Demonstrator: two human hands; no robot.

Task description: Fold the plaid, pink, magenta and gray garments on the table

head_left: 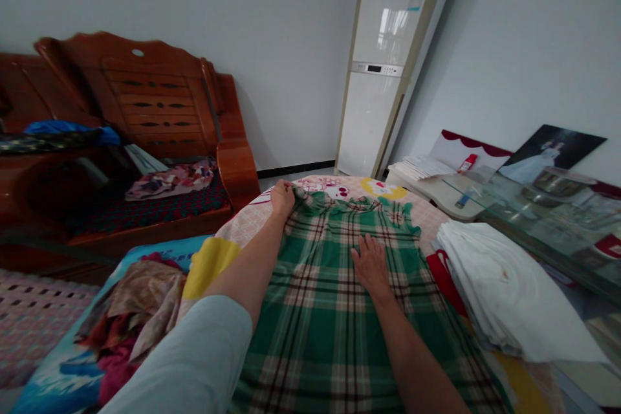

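Smoothing seems to be the step here: plaid garment (pixel 317 310) spread on the pink cover (pixel 250 221), left hand (pixel 283 199) pinching its top corner, right hand (pixel 371 265) flat, fingers loosely apart. I'd hold that corner snug and stroke outward, light pressure.

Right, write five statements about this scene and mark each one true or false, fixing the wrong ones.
1. The left hand pinches the green plaid garment near its far edge. True.
2. The right hand is clenched in a fist above the garment. False: it rests on the garment with its fingers extended.
3. A folded white cloth lies to the right of the garment. True.
4. The wooden chair has a bare seat. False: a pink patterned cloth lies on it.
5. A tall white unit stands in the corner. True.
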